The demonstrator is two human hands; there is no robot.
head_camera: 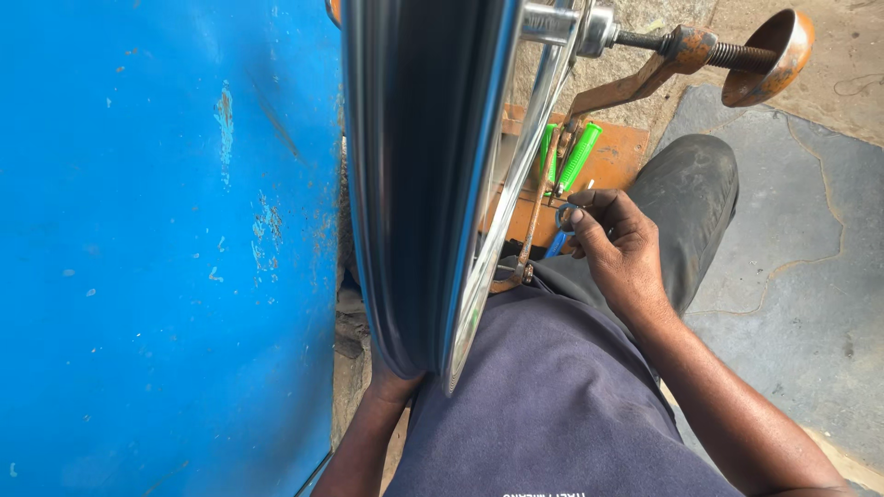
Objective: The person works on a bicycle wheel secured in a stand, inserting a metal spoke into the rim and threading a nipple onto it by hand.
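A bicycle wheel with a black tyre [414, 175] and a shiny steel rim [502, 198] stands upright in front of me, its axle [589, 28] held in a rusty stand [645, 83]. My right hand [617, 248] is beside the rim, near the spokes, with its fingers pinched on a small blue ring-shaped tool [560, 232]. My left hand [391, 382] reaches up under the tyre. Only its wrist shows, and the fingers are hidden behind the wheel.
A blue painted metal panel [166, 248] fills the left side, close to the tyre. Green-handled pliers [578, 156] lie on a rusty orange plate [617, 152] beyond my knee. A rusty threaded rod ends in a round cup [769, 51]. Grey stone floor [801, 276] lies to the right.
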